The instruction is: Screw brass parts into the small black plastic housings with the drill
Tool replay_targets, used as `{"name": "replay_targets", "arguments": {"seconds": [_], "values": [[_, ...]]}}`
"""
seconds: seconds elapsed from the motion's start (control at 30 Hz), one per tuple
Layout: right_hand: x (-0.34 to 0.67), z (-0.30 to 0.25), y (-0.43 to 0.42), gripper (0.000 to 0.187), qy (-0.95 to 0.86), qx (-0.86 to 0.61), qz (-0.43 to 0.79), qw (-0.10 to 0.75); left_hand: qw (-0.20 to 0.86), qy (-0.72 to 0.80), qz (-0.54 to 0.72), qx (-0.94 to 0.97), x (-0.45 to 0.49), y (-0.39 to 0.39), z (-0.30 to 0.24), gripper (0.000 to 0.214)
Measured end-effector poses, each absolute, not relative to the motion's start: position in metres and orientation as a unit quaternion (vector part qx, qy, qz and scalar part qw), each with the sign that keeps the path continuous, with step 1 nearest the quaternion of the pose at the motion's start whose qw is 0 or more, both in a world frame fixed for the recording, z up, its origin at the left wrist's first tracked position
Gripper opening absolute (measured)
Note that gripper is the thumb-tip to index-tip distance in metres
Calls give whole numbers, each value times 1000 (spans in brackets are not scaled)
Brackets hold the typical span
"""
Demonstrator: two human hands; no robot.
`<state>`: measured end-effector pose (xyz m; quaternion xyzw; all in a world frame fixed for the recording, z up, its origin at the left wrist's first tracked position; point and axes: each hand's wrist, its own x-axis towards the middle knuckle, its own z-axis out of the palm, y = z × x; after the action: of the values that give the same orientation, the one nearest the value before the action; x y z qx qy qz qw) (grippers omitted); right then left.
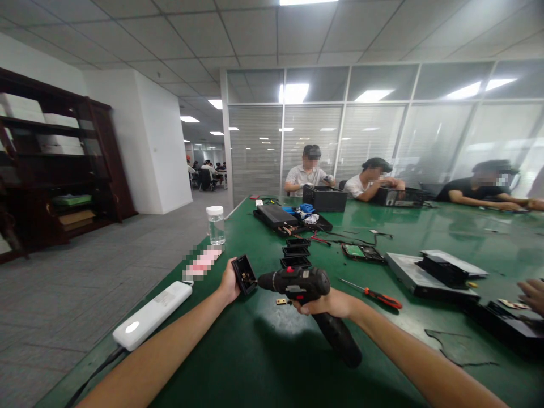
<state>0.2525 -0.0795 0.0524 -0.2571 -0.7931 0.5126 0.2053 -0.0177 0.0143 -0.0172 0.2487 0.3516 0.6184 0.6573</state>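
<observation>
Grip, left: my left hand (230,283), fingers closed about the near-left side of one black housing (243,272), held tilted above the green table (238,368), its open face turned toward my other hand. Brass-coloured parts (245,277) show inside.

Grip, right: my right hand (329,305), wrapped round the handle of one power drill (301,282), nose pointing left at the housing. Whether the tip is seated on a fastener, I cannot tell.

Step in hand, by my judgement: drill work on a fitting inside the housing. Next move calls for a firm left hold and the drill kept in line; a slip could tip the housing.

Just below the drill: one small brass-coloured plate (281,302), loose.

Just beyond the grip: several similar black housings (296,262), in a row.

Right of the grip: one screwdriver (382,298), orange-and-black handle; farther, one green circuit board (356,251) and one silver drive (408,272).

Left of the grip: one white power strip (155,311); beyond it, one clear jar (216,228), white-lidded.
</observation>
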Motion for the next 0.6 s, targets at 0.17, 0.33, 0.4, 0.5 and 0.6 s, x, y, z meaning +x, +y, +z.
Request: {"name": "replay_targets", "arguments": {"seconds": [0.17,0.33,0.4,0.5,0.6], "values": [[252,54,-80,22,-796,-253,513,200,669,349,610,244,-18,15,-18,31],[252,54,-81,23,-791,-247,519,209,665,352,616,234,-17,13,-15,30],[252,54,-81,22,-789,-248,523,208,665,354,616,232,-17,12,-14,29],[252,54,-81,24,-787,-251,524,205,670,357,610,229,-17,11,-13,28],[252,54,-81,24,-789,-252,522,204,670,357,611,223,-17,10,-12,28]]}}
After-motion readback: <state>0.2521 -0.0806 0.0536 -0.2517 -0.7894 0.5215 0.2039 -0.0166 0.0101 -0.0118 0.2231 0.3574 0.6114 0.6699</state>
